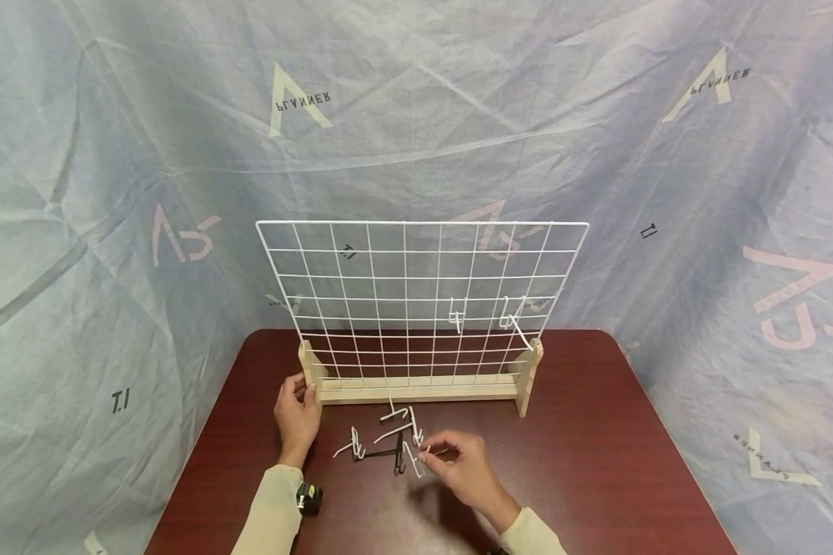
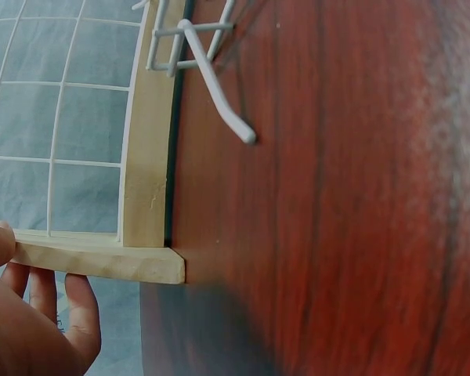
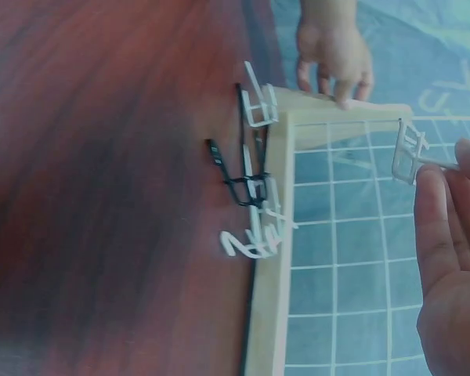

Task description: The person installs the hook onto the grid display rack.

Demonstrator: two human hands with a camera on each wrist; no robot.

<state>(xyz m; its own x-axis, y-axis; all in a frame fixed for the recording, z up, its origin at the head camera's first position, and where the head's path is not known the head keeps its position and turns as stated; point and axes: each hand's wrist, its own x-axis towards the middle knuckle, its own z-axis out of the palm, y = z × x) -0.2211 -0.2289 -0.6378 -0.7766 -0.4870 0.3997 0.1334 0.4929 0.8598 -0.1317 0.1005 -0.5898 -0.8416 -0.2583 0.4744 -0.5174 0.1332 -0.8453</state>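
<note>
My right hand pinches the stem of a white wire hook between thumb and fingers, just above the table. A white wire grid panel stands upright in a wooden stand. My left hand grips the stand's left end piece, thumb on one side and fingers on the other, as the left wrist view shows. Near the right hand lies a loose cluster of white and black hooks, among them a white hook at its left and a black hook.
Two white hooks hang on the right part of the grid, one single-looking hook and one longer hook. The stand sits on a dark red wooden table. Grey printed cloth surrounds the table at the back and sides.
</note>
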